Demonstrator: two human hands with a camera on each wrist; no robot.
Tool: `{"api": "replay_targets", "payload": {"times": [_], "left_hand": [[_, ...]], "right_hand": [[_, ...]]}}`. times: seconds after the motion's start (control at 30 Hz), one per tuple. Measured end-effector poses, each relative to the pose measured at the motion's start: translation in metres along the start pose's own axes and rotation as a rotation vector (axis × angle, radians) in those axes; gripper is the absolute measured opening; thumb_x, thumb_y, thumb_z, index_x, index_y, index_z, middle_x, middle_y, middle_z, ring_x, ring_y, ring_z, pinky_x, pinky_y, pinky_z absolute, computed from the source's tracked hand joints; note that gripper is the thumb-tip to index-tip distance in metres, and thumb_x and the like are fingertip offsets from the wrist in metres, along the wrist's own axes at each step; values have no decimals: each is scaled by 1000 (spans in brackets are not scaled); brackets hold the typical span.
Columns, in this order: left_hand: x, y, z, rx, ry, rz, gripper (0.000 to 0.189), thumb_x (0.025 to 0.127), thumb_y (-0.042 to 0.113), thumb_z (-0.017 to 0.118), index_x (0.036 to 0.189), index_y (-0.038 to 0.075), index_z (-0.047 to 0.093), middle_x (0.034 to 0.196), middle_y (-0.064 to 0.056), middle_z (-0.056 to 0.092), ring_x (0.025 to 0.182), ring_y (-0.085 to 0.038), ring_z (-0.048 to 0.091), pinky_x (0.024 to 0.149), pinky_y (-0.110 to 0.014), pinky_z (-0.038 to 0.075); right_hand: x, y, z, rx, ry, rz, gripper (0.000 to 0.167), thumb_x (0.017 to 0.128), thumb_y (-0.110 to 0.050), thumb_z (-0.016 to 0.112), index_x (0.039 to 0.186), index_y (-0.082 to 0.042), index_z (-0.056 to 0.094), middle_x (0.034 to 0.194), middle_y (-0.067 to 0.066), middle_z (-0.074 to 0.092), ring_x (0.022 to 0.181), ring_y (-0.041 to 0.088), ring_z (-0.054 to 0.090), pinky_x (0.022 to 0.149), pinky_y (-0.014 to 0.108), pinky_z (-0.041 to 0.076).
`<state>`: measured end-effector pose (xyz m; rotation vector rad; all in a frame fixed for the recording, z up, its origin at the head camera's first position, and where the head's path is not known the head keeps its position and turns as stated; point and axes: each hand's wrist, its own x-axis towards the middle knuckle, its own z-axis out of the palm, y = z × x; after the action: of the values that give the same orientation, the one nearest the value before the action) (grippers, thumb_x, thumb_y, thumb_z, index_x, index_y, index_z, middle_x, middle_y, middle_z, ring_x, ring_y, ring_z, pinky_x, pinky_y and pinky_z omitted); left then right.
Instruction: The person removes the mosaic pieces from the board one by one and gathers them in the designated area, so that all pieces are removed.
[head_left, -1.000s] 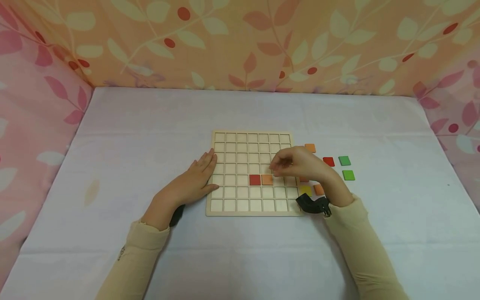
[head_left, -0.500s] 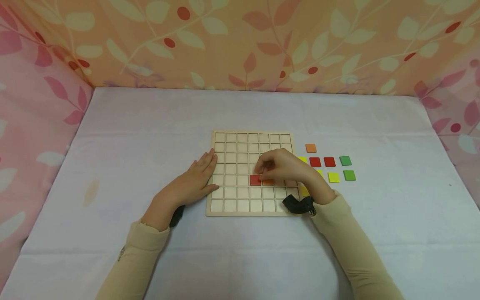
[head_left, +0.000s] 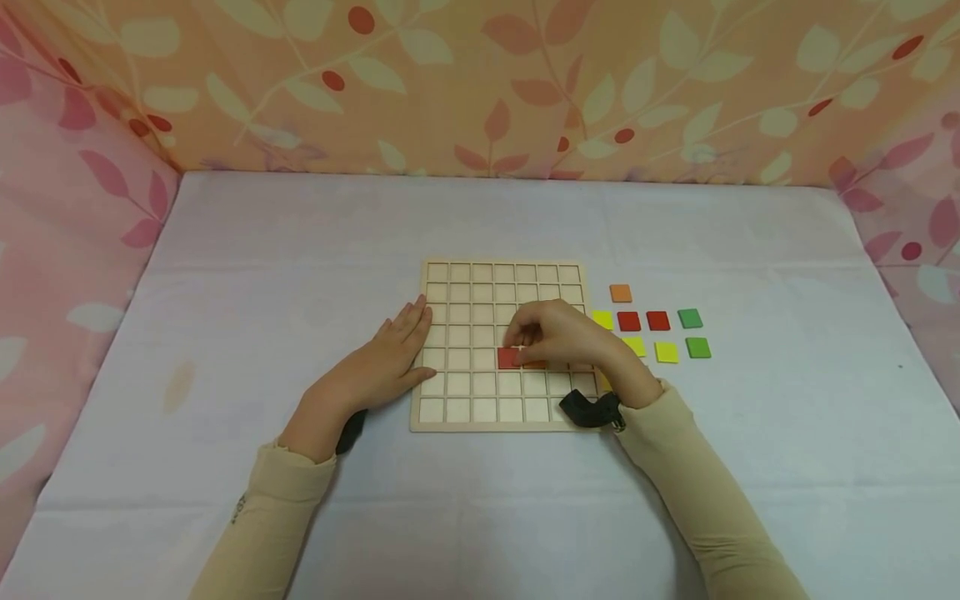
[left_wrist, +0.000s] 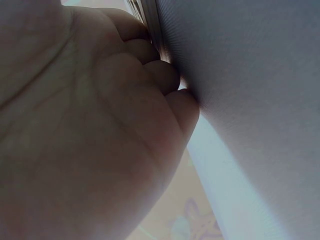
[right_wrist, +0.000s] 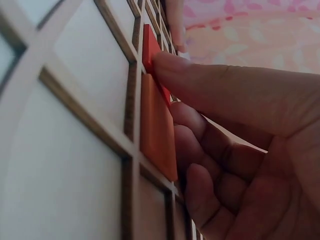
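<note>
A wooden grid board (head_left: 460, 427) lies on the white cloth, with a red square tile (head_left: 507, 358) and an orange tile (right_wrist: 159, 131) side by side in neighbouring cells. My right hand (head_left: 558, 335) is over them, thumb and forefinger pinching the red tile at its edges. In the right wrist view the thumb overlaps the red tile, and the other fingers curl beside the orange one. My left hand (head_left: 375, 367) rests flat at the board's left edge, fingertips and thumb touching the frame. The left wrist view shows its palm (left_wrist: 95, 130) and fingers against the board's side.
Right of the board lie loose tiles: an orange one (head_left: 621, 293), two red ones (head_left: 657, 321), two green ones (head_left: 697, 347) and several yellow ones (head_left: 666, 352). My right forearm partly covers this area. A flowered curtain (head_left: 480, 92) stands behind the table.
My right hand has moved left from beside the orange tile to the red tile, uncovering several loose tiles. My left hand has stayed at the board's edge.
</note>
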<state>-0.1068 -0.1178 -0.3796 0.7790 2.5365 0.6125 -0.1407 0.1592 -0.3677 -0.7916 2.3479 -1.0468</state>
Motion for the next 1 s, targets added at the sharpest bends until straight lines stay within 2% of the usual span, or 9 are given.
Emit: {"api": "replay_targets", "payload": {"times": [0.5, 1.0], "left_hand": [[0, 1, -3, -3, 5, 1, 79, 96, 25, 56, 147, -7, 5, 156, -19, -6, 143, -32, -4, 113, -50, 7], [0, 2, -3, 2, -1, 8, 79, 96, 24, 56, 147, -8, 4, 155, -20, -6, 142, -33, -4, 113, -50, 7]], "right_hand": [[1, -1, 1, -16, 6, -14, 11, 78, 0, 74, 85, -7, 69, 82, 1, 61, 73, 14, 55, 67, 27, 48], [0, -1, 1, -35, 11, -4, 14, 76, 0, 75, 85, -9, 68, 78, -3, 62, 71, 13, 55, 66, 27, 48]]}}
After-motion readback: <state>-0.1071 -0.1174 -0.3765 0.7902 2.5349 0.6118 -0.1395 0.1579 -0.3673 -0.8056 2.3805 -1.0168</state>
